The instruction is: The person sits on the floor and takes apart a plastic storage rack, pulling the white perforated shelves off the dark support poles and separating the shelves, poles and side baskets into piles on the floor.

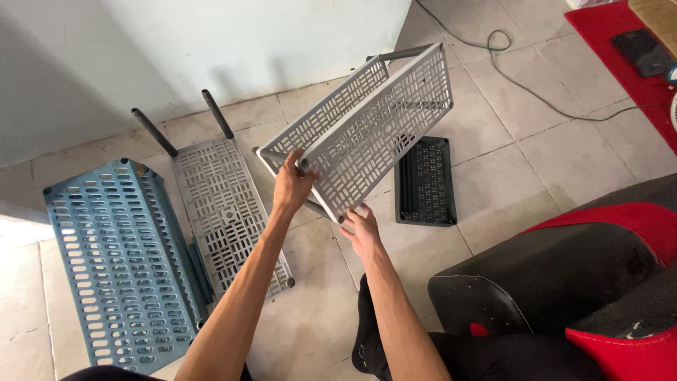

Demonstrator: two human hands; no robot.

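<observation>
I hold a grey plastic rack section (pixel 367 134) made of two slotted shelves joined by dark tubes, tilted up off the floor. My left hand (pixel 293 185) grips the near corner of one shelf, fingers wrapped over its edge. My right hand (pixel 361 229) holds the lower corner of the front shelf from below. A dark tube end (pixel 405 53) sticks out at the top of the rack.
On the tiled floor lie a blue slotted shelf unit (pixel 116 261) at left, a grey shelf (pixel 229 212) with two dark poles (pixel 154 132), and a black shelf (pixel 425 181). A black and red seat (pixel 564 282) is at right. A cable (pixel 522 85) runs across the tiles.
</observation>
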